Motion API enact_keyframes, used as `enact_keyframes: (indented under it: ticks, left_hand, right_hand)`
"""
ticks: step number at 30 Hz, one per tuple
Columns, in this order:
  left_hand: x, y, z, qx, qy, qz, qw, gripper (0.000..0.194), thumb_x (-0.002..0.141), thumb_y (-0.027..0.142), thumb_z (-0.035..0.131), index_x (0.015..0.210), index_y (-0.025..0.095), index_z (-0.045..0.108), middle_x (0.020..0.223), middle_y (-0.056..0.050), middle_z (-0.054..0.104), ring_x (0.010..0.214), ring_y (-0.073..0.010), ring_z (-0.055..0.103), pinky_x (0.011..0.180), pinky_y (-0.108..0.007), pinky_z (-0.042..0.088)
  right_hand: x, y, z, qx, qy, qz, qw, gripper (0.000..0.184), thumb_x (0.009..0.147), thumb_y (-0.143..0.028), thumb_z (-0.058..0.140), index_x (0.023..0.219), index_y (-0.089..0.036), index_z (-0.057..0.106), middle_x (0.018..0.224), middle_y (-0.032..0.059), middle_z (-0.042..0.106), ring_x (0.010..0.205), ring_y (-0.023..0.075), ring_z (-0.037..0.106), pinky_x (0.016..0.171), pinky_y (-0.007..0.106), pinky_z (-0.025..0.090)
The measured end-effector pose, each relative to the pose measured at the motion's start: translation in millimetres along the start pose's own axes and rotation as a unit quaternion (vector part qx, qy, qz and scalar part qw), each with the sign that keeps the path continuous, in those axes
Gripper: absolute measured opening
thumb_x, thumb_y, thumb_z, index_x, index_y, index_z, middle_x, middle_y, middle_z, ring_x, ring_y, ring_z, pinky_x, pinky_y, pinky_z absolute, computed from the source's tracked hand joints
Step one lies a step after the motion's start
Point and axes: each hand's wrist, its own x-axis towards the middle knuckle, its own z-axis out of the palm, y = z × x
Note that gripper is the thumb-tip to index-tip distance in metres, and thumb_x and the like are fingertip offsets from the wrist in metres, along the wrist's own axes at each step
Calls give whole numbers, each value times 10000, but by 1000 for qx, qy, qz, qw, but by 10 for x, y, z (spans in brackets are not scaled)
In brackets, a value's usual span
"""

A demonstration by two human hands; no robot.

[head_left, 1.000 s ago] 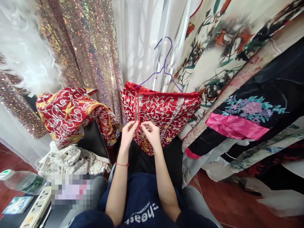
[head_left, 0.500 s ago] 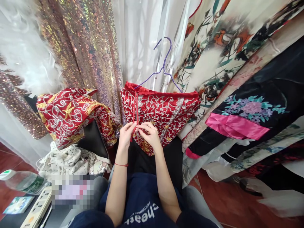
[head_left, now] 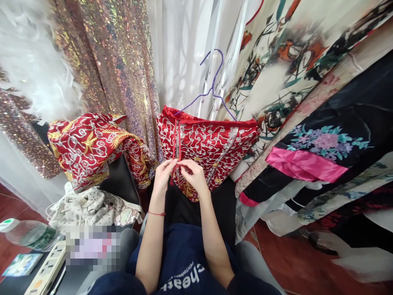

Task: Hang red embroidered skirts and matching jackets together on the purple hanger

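Note:
A red bodice (head_left: 208, 143) with silver and gold embroidery lies in front of me, its top edge on a purple hanger (head_left: 211, 90). Two thin red cords (head_left: 174, 141) run down from the bodice's upper left. My left hand (head_left: 162, 176) pinches these cords near their lower part, thumb against forefinger. Just beside it, my right hand (head_left: 195, 174) pinches the same cords, its fingertips almost touching the left ones. The loose ends dangle below my left fingertips. Exactly how the cords cross between the fingers is too small to tell.
To the left, a red embroidered garment (head_left: 89, 147) drapes over a black chair, above a white dotted cloth bag (head_left: 89, 207). A plastic bottle (head_left: 32, 234) and a power strip (head_left: 46, 268) lie lower left. Hanging clothes (head_left: 325, 139) crowd the right; a sequined curtain (head_left: 123, 53) hangs behind.
My right fingertips have shifted slightly and curl more closely over the cords. Both hands otherwise stay in the same place, and the bodice has hardly moved.

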Motion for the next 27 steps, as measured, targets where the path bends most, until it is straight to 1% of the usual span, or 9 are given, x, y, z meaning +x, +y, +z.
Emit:
enact_keyframes:
  ticks: [5, 9, 12, 14, 18, 20, 23, 25, 27]
  left_hand:
    - [-10, 52, -3, -8, -14, -29, 999, 417, 556, 414, 921, 820, 135, 760, 816, -43, 742, 651, -94, 626, 695, -238, 517]
    - [-13, 29, 15, -16, -11, -31, 999, 415, 563, 419, 908, 826, 160, 718, 798, -18, 717, 685, -102, 635, 709, -232, 509]
    - [-29, -10, 50, -21, -10, 3, 1000, 369, 610, 387, 877, 842, 189, 670, 855, 4, 689, 757, -100, 633, 731, -215, 491]
    - [-42, -31, 80, -14, -25, 37, 999, 313, 671, 382, 835, 836, 202, 641, 872, 10, 665, 793, -106, 626, 764, -223, 491]
    - [-57, -47, 122, -27, -60, 75, 995, 274, 733, 425, 781, 859, 221, 647, 898, 3, 667, 884, -138, 644, 840, -250, 505]
    - [-64, -42, 123, -40, -82, 76, 993, 292, 752, 464, 760, 907, 228, 686, 953, -14, 699, 965, -165, 663, 888, -268, 508]
    - [-75, -17, 108, -27, -109, 75, 991, 338, 791, 488, 724, 1009, 230, 738, 1115, -48, 729, 1127, -205, 649, 991, -291, 485]
    - [-66, -4, 91, -17, -110, 78, 991, 385, 813, 479, 705, 1110, 238, 740, 1258, -54, 701, 1228, -212, 607, 1040, -290, 459]
    - [-32, -16, 65, -15, -91, 66, 994, 440, 835, 490, 670, 1203, 253, 712, 1346, -50, 663, 1243, -210, 597, 996, -283, 478]
  right_hand:
    - [42, -1, 31, 21, 22, 7, 1000, 124, 919, -338, 639, 924, -267, 741, 964, 42, 742, 938, 211, 670, 919, 371, 532]
    - [66, -1, 119, 97, 73, 76, 990, 131, 890, -380, 671, 875, -252, 695, 923, 26, 712, 882, 194, 662, 872, 344, 534]
    - [82, -15, 196, 172, 113, 133, 969, 175, 865, -406, 676, 861, -234, 642, 855, 12, 668, 817, 170, 636, 813, 310, 528]
    - [98, -39, 233, 204, 130, 160, 957, 207, 846, -425, 672, 827, -231, 604, 809, 3, 634, 782, 159, 616, 782, 295, 526]
    - [132, -98, 256, 225, 142, 181, 947, 266, 815, -465, 677, 789, -235, 545, 777, -7, 582, 751, 150, 585, 761, 289, 527]
    - [140, -123, 246, 228, 138, 181, 947, 285, 801, -477, 689, 785, -237, 535, 775, -10, 567, 749, 150, 576, 761, 292, 526]
    - [141, -164, 217, 236, 107, 175, 950, 293, 792, -466, 708, 759, -237, 527, 756, -16, 553, 727, 147, 569, 748, 294, 520]
    - [137, -197, 200, 236, 92, 169, 953, 276, 800, -446, 711, 755, -237, 536, 747, -17, 558, 711, 144, 566, 733, 290, 513]
    - [131, -225, 189, 226, 93, 166, 956, 259, 811, -441, 704, 768, -237, 551, 753, -13, 570, 711, 145, 571, 728, 289, 512]
